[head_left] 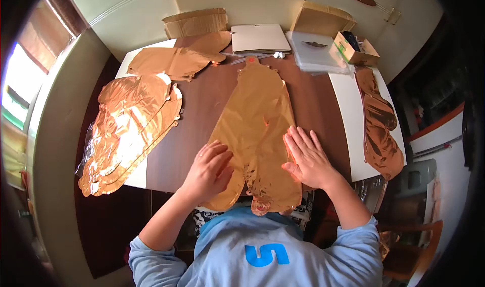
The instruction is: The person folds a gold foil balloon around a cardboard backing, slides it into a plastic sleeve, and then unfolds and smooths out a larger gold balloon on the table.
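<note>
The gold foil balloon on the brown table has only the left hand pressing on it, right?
Not quite: the head view shows both the left hand and the right hand pressing on the gold foil balloon on the brown table.

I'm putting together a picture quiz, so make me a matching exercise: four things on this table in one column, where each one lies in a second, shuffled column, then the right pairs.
Things
1. gold foil balloon
2. pile of foil balloons
3. small open box
4. white folder

Places
A. far right corner of the table
B. middle of the far edge
C. under the left hand and the right hand
D. left edge

Pairs: 1-C, 2-D, 3-A, 4-B
</note>
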### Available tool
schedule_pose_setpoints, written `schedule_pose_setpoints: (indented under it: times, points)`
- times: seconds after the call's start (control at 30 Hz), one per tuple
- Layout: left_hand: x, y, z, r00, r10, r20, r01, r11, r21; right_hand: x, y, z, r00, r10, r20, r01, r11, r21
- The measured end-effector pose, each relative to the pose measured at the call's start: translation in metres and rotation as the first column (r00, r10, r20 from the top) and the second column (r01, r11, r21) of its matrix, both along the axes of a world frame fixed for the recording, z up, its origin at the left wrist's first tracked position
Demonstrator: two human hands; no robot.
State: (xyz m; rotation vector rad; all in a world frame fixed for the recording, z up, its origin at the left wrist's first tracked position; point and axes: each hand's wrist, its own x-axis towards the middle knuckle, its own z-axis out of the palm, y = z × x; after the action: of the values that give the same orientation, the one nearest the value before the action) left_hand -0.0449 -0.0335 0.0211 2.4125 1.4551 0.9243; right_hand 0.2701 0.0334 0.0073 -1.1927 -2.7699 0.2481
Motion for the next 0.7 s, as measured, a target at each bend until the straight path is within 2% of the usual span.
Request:
schedule_pose_setpoints:
  times: [0.1, 0.2, 0.27, 0.47, 0.7]
  points:
    - [0.006, 0.014, -0.007, 0.996, -0.025, 0.080, 0.021, 0.998, 0.059, -0.002, -0.001, 0.002, 1.000, 0.011, 0.008, -0.011, 1.000, 0.018]
    - [0.009, 0.047, -0.020, 0.998, -0.030, 0.052, 0.025, 0.996, 0.080, 0.000, -0.001, 0.004, 1.000, 0.010, -0.012, -0.010, 1.000, -0.005]
    - [0.013, 0.066, -0.028, 0.999, -0.048, 0.007, 0.047, 0.986, 0.162, 0.003, 0.000, 0.003, 1.000, 0.011, -0.029, -0.012, 1.000, -0.020]
    - [0.022, 0.068, -0.019, 0.986, 0.011, -0.167, 0.023, 0.979, 0.203, 0.008, -0.003, 0.000, 0.999, -0.031, -0.013, 0.031, 0.999, -0.020]
    - [0.019, 0.066, -0.017, 0.981, -0.002, -0.195, 0.041, 0.980, 0.196, 0.008, -0.004, -0.001, 0.998, -0.048, 0.040, 0.049, 0.999, -0.004]
